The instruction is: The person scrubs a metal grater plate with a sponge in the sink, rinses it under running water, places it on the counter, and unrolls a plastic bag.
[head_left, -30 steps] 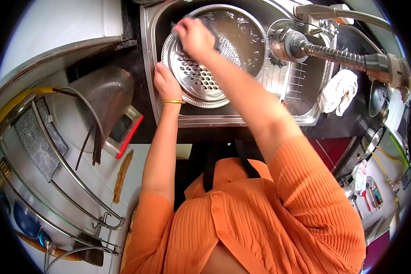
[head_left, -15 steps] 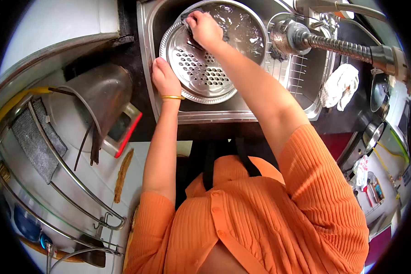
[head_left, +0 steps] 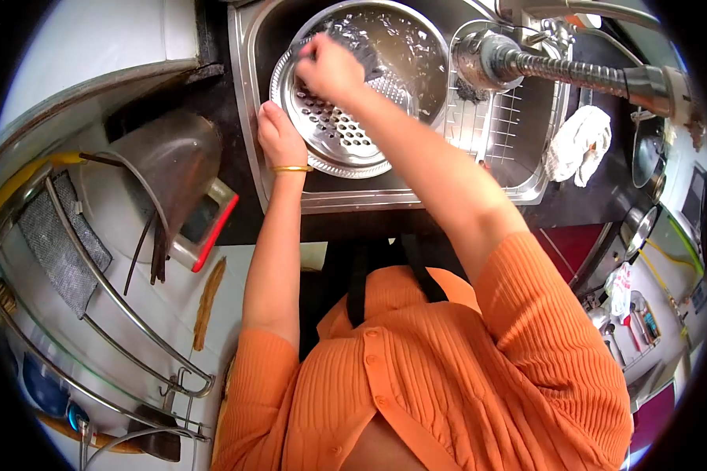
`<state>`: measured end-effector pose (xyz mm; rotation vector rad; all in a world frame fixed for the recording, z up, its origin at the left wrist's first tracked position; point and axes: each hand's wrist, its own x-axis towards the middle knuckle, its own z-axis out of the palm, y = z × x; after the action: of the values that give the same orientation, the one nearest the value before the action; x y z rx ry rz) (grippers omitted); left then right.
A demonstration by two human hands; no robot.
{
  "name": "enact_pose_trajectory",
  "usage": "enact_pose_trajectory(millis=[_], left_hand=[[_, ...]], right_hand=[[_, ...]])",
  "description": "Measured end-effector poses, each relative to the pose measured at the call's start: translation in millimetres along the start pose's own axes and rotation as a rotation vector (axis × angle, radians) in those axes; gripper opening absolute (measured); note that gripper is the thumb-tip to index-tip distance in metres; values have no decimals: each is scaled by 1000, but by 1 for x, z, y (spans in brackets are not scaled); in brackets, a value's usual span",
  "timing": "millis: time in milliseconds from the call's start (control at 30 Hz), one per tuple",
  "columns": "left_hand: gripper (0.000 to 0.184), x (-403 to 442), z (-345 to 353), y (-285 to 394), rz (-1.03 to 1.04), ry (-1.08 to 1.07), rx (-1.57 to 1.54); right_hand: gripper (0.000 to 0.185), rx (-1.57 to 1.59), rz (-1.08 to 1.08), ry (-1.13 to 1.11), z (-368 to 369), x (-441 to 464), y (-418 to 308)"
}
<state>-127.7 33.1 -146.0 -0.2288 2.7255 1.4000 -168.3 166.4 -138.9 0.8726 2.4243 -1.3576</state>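
Observation:
My left hand (head_left: 283, 141), with a gold bangle at the wrist, grips the near-left rim of a round metal steamer tray (head_left: 339, 140) pierced with holes. The tray is tilted over a round metal basin (head_left: 446, 78) of water in the sink. My right hand (head_left: 331, 72) is closed on a dark scrubbing cloth (head_left: 360, 53), which lies against the far part of the tray. Hand and cloth hide some of the holes.
A flexible-neck faucet (head_left: 558, 71) reaches over the sink (head_left: 353, 202) from the right. Beside the basin sits a wire rack (head_left: 507, 118). A white cloth (head_left: 580, 145) lies on the right counter. At left stand a metal pot (head_left: 177, 153) and a curved rack (head_left: 122, 290).
My right hand has moved left and slightly nearer to me over the tray, and more of the dark cloth shows. My left hand keeps its hold on the rim.

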Motion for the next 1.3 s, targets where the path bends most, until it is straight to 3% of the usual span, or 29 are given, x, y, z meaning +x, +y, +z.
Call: enact_pose_trajectory(millis=[67, 167, 233, 400, 500, 567, 667, 800, 833, 933, 1000, 1200, 1267, 1300], left_hand=[[46, 1, 4, -7, 50, 36, -16], [45, -2, -2, -7, 55, -6, -47], [44, -3, 0, -2, 37, 4, 1], [42, -7, 0, -2, 96, 50, -31], [42, -3, 1, -1, 80, 34, 21], [42, -3, 1, -4, 97, 55, 3], [42, -7, -1, -3, 136, 70, -19], [41, -6, -2, 0, 94, 38, 21], [40, -7, -1, 0, 100, 53, 15], [39, -3, 1, -9, 100, 52, -15], [37, -6, -2, -8, 92, 7, -9], [40, -13, -1, 1, 26, 26, 17], [33, -14, 1, 3, 70, 70, 25], [35, -18, -3, 3, -33, 23, 54]], right_hand=[[26, 27, -236, -42, 8, -40, -3], [25, 66, -271, -110, 3, -48, -2], [26, 7, -258, 35, 4, -13, 7], [27, -46, 33, 58, -16, 41, 40], [28, 15, -232, 105, -2, -13, 32], [24, 60, -375, -8, 2, -53, 24], [20, -8, -383, -38, -2, -52, 17], [23, -12, -108, -4, -8, 9, 19], [23, -86, -216, 77, -3, -2, 17], [21, -61, -366, -117, 0, -54, 5], [21, -26, -388, -107, 1, -46, 12], [29, -106, -100, 125, -14, 47, 60], [33, -145, -8, 145, -18, 58, 80], [35, -118, 66, 96, -24, 61, 86]])
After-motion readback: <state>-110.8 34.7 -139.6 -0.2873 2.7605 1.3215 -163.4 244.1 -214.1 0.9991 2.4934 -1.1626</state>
